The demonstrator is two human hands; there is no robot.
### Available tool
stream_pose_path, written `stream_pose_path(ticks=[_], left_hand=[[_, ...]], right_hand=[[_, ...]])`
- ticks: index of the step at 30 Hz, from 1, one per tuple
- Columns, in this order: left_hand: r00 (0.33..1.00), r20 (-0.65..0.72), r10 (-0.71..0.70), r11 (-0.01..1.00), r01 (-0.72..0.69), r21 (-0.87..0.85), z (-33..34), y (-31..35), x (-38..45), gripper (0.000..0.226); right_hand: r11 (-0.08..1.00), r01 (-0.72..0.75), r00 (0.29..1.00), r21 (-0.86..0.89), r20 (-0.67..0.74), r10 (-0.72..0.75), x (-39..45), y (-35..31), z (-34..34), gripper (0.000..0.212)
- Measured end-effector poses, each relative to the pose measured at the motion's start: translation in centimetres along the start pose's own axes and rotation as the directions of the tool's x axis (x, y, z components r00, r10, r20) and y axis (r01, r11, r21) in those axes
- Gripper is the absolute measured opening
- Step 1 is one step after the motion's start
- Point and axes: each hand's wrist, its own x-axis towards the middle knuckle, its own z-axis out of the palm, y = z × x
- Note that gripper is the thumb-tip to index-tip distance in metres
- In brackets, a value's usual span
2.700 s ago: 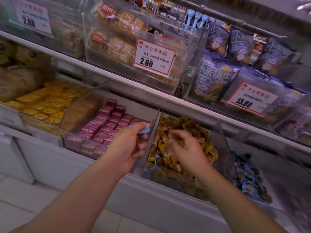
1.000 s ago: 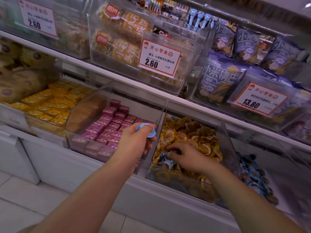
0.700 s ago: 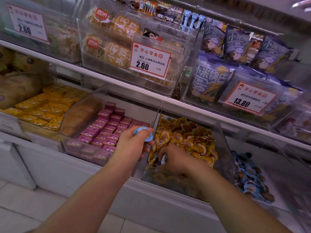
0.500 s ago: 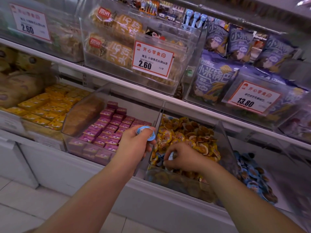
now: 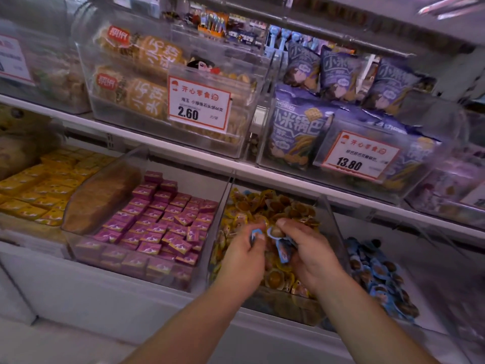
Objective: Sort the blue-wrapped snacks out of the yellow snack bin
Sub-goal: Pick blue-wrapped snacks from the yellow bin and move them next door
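Hovering over the yellow snack bin [image 5: 329,222], both hands [image 5: 245,254] [image 5: 312,254] pinching blue-wrapped snacks [image 5: 284,249], fingers [image 5: 258,236] curled.

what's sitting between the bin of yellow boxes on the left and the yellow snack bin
In the head view, the clear bin of purple boxes sits between the yellow boxes and the yellow snack bin.

the yellow bin [image 5: 331,227] is a clear, slanted tub on the lower shelf, heaped with small round yellow-wrapped snacks [image 5: 278,206]. two blue-wrapped snacks are lifted above the heap near its front: one [image 5: 255,235] pinched on edge in the left grip [image 5: 242,256], the other [image 5: 284,250] hanging tilted from the right grip [image 5: 312,254], close together.
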Motion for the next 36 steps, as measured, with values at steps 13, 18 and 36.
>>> stream_pose_path(ticks=[13,18,36], left_hand=[[0.921,0.055,0.386,0.839,-0.375,0.394,3.7,-1.9,0.5,0.047],[0.84,0.29,0.46,0.8,-0.533,0.275,4.5,-1.0,-0.5,0.082],[0.802,0.386,0.455,0.503,-0.589,0.632,4.3,-0.3,2.1,0.036]], right_hand=[[0.937,-0.251,0.96,0.245,0.188,0.208,-3.7,0.0,-1.0,0.03],[0.995,-0.067,0.975,0.074,0.219,0.049,-4.4,-2.5,-4.1,0.015],[0.996,-0.078,0.98,-0.048,-0.187,0.068,5.9,-6.6,-15.0,0.05]])
